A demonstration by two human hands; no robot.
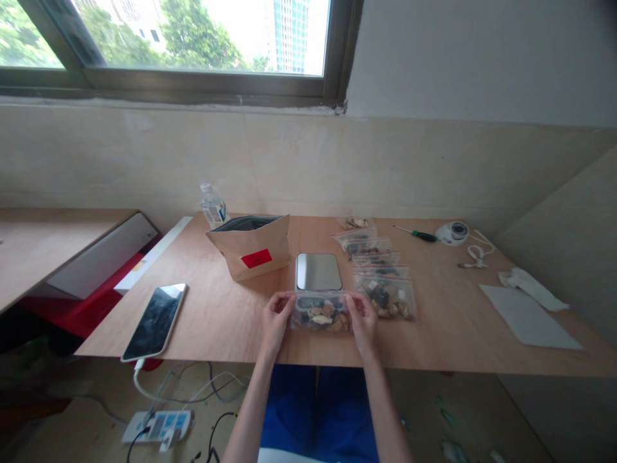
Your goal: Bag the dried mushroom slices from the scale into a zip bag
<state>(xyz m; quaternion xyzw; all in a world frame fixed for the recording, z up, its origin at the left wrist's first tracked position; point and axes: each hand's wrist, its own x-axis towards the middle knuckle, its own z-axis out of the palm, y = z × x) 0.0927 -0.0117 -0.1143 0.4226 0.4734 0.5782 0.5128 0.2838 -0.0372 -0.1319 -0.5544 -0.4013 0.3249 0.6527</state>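
A clear zip-top bag of dried brown and dark pieces (320, 314) is seen in the head view, held flat at the front of a wooden table (448, 321), just in front of a digital kitchen scale (318, 271) with a steel platform. Its two ends are pinched by the left hand (276, 321) and the right hand (362, 323), both curled, with the fingers closed on the plastic. Holding the bag is the step in hand, and the scale's platform lies directly behind it. Similar filled bags (384, 296) are laid in a row to the right, and a kraft paper bag with a red label (250, 254) stands behind on the left.
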